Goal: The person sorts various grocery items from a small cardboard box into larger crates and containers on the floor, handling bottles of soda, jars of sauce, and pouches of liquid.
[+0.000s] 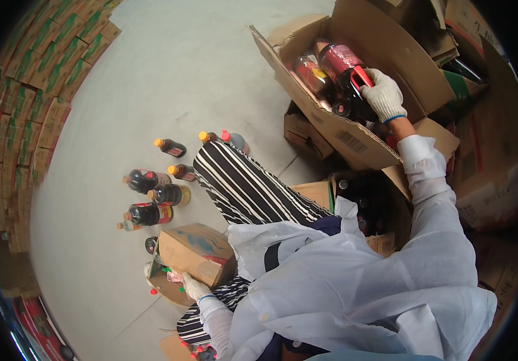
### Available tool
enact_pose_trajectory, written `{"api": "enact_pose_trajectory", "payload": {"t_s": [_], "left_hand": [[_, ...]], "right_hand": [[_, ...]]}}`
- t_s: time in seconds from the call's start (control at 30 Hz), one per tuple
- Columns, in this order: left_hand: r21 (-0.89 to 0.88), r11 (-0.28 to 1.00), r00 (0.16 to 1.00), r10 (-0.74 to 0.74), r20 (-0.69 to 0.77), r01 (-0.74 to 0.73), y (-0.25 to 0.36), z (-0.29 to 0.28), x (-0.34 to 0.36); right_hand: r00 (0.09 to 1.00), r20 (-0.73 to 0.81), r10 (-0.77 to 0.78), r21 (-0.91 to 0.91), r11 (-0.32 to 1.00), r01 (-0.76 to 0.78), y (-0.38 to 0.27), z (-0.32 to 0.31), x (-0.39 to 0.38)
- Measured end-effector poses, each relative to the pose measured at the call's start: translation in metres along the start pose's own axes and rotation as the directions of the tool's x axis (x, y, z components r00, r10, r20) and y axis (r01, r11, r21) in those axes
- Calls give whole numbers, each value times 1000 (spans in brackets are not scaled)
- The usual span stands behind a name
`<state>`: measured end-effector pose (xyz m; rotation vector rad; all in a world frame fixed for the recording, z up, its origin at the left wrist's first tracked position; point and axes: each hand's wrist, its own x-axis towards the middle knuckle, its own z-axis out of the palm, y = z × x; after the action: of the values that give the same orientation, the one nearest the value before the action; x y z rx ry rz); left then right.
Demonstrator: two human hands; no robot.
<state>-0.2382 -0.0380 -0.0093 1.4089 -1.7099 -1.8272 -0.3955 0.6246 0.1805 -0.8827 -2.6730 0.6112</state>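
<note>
1. While its base points toward the far edge of the open box (350, 141), the large bottle (339, 61) lies tilted to the right of a smaller bottle (311, 75), which is nearer the box's left wall.
2. The right hand (385, 96), gloved, is curled about the large bottle's red handle (361, 77); part of the grasp is hidden.
3. The left hand (196, 287), also gloved, is at the near edge of the small box (190, 256); whether its fingers grip or merely touch cannot be told.
4. Handling, as judged: dark contents suggest considerable weight; the body is probably plastic, firm yet slightly yielding, unlikely to shatter; its smooth surface may slip.
5. Best hold: the handle, with a second palm supporting the base.
</note>
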Motion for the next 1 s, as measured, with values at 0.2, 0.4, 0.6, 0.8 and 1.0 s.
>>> {"api": "enact_pose_trajectory", "payload": {"t_s": [0.2, 0.4, 0.6, 0.8, 1.0], "left_hand": [[160, 986, 998, 51, -25, -47, 13, 13, -21], [150, 988, 997, 33, -69, -22, -17, -18, 18], [306, 952, 988, 58, -144, -12, 7, 14, -4], [564, 820, 977, 184, -105, -94, 39, 20, -40], [503, 837, 969, 247, 3, -215, 23, 24, -39]], "right_hand": [[995, -64, -71, 247, 965, 85, -17, -9, -16], [904, -224, -364, 640, 644, 418, -91, -35, -62], [800, -330, -500, 644, 501, 579, -115, -96, -84], [649, -152, -746, 563, 474, 677, -208, -96, -105], [288, 105, -952, 480, 303, 823, -312, -6, -122]]}}
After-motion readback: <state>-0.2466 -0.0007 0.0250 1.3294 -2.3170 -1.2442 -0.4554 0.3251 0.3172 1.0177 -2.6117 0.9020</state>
